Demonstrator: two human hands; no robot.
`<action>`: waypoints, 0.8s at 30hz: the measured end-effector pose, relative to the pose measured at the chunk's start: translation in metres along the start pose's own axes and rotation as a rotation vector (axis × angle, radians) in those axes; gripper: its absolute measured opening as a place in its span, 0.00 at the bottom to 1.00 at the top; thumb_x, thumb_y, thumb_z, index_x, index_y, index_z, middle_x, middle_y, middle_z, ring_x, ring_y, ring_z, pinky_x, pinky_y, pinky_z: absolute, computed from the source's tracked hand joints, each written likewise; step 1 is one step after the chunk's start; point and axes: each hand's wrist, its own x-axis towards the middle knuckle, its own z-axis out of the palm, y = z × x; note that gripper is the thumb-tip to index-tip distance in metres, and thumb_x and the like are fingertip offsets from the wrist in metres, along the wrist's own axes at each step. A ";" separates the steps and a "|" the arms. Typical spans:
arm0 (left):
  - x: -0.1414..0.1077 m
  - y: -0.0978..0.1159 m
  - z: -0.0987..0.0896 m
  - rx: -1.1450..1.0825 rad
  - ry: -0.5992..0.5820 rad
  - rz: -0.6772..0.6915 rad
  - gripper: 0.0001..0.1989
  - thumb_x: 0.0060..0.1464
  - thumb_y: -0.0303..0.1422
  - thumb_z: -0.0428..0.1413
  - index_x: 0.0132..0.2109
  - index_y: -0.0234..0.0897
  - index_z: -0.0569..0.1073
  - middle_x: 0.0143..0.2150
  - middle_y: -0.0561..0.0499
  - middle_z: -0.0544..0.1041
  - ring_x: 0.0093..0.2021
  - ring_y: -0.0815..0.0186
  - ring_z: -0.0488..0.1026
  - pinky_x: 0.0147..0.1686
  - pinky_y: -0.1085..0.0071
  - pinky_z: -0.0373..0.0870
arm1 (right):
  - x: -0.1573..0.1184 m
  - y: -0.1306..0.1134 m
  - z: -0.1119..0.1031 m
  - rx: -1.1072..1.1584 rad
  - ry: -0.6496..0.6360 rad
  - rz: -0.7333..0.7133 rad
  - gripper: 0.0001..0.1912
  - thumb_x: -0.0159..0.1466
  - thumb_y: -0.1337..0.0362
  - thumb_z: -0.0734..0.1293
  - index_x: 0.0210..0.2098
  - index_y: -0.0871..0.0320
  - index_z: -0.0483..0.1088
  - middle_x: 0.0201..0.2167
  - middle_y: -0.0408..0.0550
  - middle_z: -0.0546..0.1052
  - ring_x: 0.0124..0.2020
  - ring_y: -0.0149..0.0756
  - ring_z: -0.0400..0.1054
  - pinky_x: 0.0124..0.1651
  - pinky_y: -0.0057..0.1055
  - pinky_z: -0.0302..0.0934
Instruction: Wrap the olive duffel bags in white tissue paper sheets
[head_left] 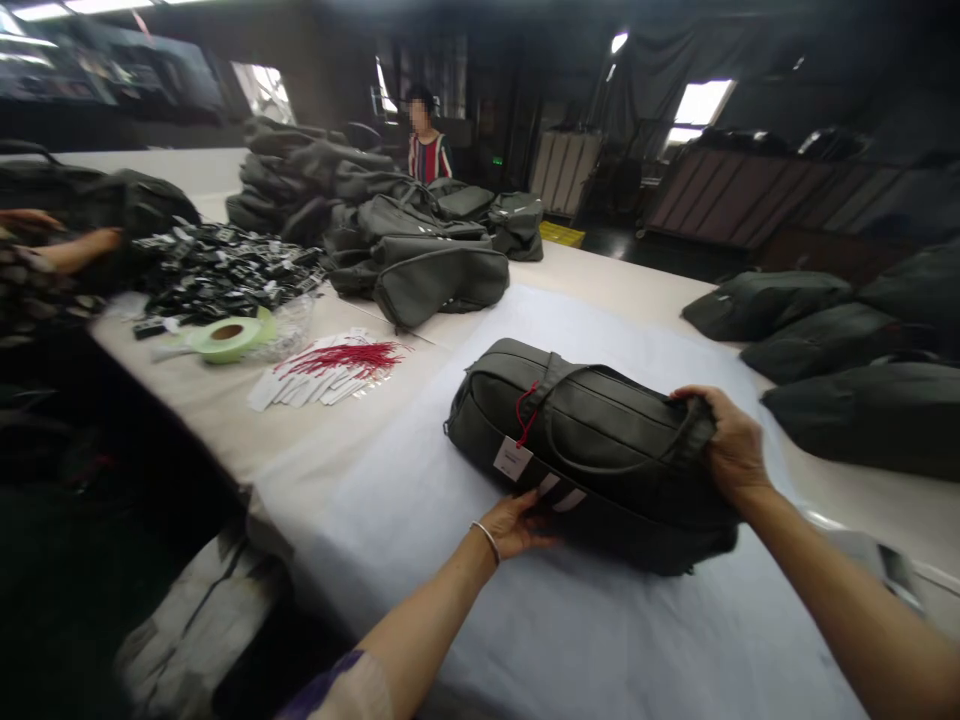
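A dark green duffel bag (622, 420) lies on the white sheet (397, 500) covering the table. A white tag (513, 458) hangs by a red cord from its handle strap. My left hand (517, 525), with a bracelet at the wrist, touches the bag's near lower side beside the pale stripes, its fingers spread and partly hidden under the bag. At the right end, my right hand (731, 440) grips the bag, fingers over its upper edge.
White tags with red cords (330, 370), a green tape roll (229, 338) and a heap of black straps (225, 275) sit left. Piled bags (442, 275) lie behind; more bags (862, 410) lie right. Another person's arm (75, 250) reaches in left; a person (429, 150) stands far back.
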 end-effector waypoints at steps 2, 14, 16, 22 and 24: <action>-0.001 -0.001 0.002 -0.001 -0.001 0.016 0.27 0.43 0.32 0.70 0.51 0.36 0.72 0.53 0.38 0.71 0.59 0.41 0.65 0.58 0.32 0.53 | -0.001 0.002 0.001 -0.014 0.014 -0.012 0.12 0.53 0.58 0.61 0.37 0.44 0.70 0.36 0.51 0.78 0.36 0.53 0.72 0.42 0.50 0.61; 0.005 -0.001 -0.002 -0.021 -0.026 0.022 0.24 0.45 0.33 0.69 0.50 0.39 0.73 0.54 0.40 0.72 0.60 0.44 0.65 0.59 0.34 0.55 | 0.001 -0.001 -0.001 -0.004 0.005 0.016 0.12 0.57 0.55 0.60 0.38 0.47 0.71 0.36 0.50 0.78 0.39 0.54 0.73 0.45 0.50 0.63; 0.003 0.001 -0.002 -0.017 -0.024 0.019 0.23 0.46 0.32 0.68 0.50 0.40 0.73 0.55 0.41 0.72 0.61 0.44 0.64 0.59 0.35 0.56 | 0.000 -0.004 -0.001 0.021 0.003 0.019 0.12 0.58 0.56 0.60 0.38 0.49 0.71 0.37 0.51 0.78 0.40 0.53 0.72 0.45 0.48 0.62; -0.003 0.006 0.001 -0.002 0.014 0.011 0.18 0.49 0.31 0.66 0.48 0.38 0.73 0.56 0.39 0.72 0.62 0.43 0.63 0.58 0.35 0.57 | 0.000 -0.004 0.000 0.047 -0.017 0.015 0.12 0.58 0.58 0.62 0.39 0.52 0.72 0.37 0.52 0.78 0.39 0.51 0.72 0.44 0.44 0.62; -0.002 0.006 0.002 -0.007 0.026 0.006 0.17 0.50 0.31 0.66 0.47 0.38 0.73 0.55 0.38 0.72 0.62 0.43 0.63 0.58 0.36 0.58 | 0.001 -0.004 0.001 0.058 -0.012 0.006 0.12 0.57 0.58 0.62 0.39 0.52 0.72 0.37 0.51 0.78 0.38 0.49 0.72 0.45 0.44 0.62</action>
